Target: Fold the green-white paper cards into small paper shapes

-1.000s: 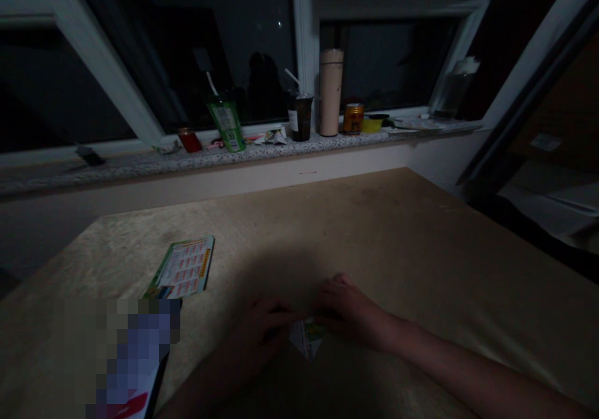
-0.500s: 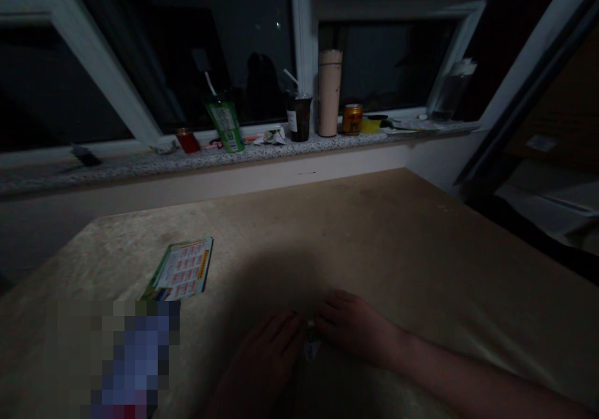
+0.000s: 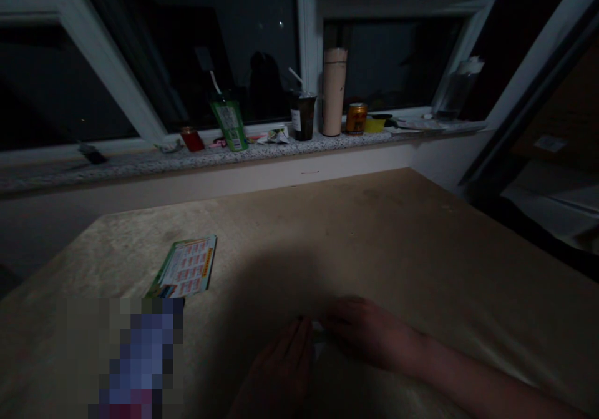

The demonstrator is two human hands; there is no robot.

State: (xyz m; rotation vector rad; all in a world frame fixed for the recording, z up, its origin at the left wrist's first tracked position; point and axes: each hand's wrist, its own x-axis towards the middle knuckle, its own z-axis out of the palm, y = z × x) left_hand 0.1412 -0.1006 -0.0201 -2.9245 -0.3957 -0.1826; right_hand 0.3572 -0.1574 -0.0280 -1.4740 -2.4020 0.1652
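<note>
In dim light, my left hand [image 3: 281, 369] and my right hand [image 3: 365, 335] meet low on the tan table [image 3: 397, 238]. Their fingertips press together on a small folded piece of paper [image 3: 318, 331], of which only a pale sliver shows between them. Both hands lie in my own shadow. A printed green and red card [image 3: 185, 272] lies flat on the table to the left of my hands.
A stone windowsill [image 3: 140, 160] runs behind the table. On it stand a green carton [image 3: 229, 122], a dark cup with a straw [image 3: 303, 114], a tall pink flask [image 3: 333, 91], an orange can [image 3: 356, 118] and a red tin [image 3: 191, 139].
Both hands have slid nearer to me and closed over the paper. A second ago much of the folded paper showed; now only a sliver is visible.
</note>
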